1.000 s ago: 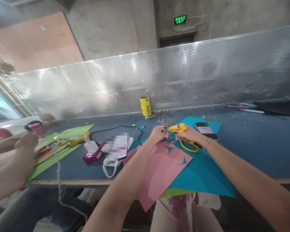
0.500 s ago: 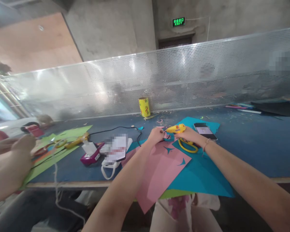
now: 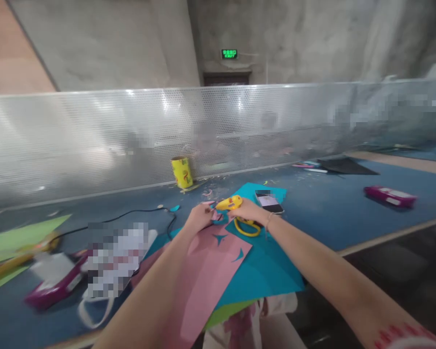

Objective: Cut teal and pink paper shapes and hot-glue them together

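Observation:
My right hand [image 3: 247, 210] is closed around a yellow hot glue gun [image 3: 229, 202], whose nozzle points left at my left hand. My left hand [image 3: 199, 218] is pinched near that tip; a small piece at its fingers is too blurred to name. Below the hands lies a pink paper sheet [image 3: 207, 276] with small blue cut-out scraps [image 3: 220, 238] on it. Yellow-handled scissors [image 3: 250, 233] rest on blue paper [image 3: 267, 266] just under my right hand, their blades mostly hidden.
Beyond my right hand lies a phone [image 3: 269, 201]. A yellow can [image 3: 182, 173] stands near the perforated metal divider [image 3: 123, 131]. Purple tissue packs [image 3: 389, 196] lie right and left. A black cord [image 3: 116, 219] crosses the blue table; black paper [image 3: 349, 166] is farther back.
The view has swung right, so everything sits further left in it. Another person's arm has left the picture and a purple pack has appeared at right. My hands keep nearly the same pose.

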Demonstrator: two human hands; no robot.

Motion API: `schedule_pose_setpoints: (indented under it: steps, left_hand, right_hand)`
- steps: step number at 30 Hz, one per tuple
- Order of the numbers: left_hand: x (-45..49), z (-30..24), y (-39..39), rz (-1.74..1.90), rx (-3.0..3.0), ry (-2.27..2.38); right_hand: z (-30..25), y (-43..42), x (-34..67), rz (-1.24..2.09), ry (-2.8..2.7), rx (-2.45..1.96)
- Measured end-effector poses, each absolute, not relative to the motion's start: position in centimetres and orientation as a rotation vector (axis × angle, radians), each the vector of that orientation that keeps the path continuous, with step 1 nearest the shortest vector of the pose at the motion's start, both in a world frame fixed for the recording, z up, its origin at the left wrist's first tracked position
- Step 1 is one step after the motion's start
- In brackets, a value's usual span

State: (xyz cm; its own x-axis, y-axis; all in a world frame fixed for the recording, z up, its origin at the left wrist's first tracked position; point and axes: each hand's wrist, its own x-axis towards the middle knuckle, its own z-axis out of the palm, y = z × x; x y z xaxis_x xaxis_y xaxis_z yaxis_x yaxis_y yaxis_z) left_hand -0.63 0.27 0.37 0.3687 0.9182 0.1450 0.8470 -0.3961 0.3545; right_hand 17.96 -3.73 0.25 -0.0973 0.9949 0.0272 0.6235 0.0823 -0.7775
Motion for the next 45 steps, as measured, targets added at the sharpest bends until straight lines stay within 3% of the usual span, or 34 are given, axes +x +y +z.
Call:
schedule_pose_setpoints:
  steps: [45]
  left_hand:
    - [-0.9, 1.2, 0.7, 0.450, 2.422, 1.638]
  right_hand:
    - [1.2, -4.5, 18.3, 0.888, -1.832, -1.525]
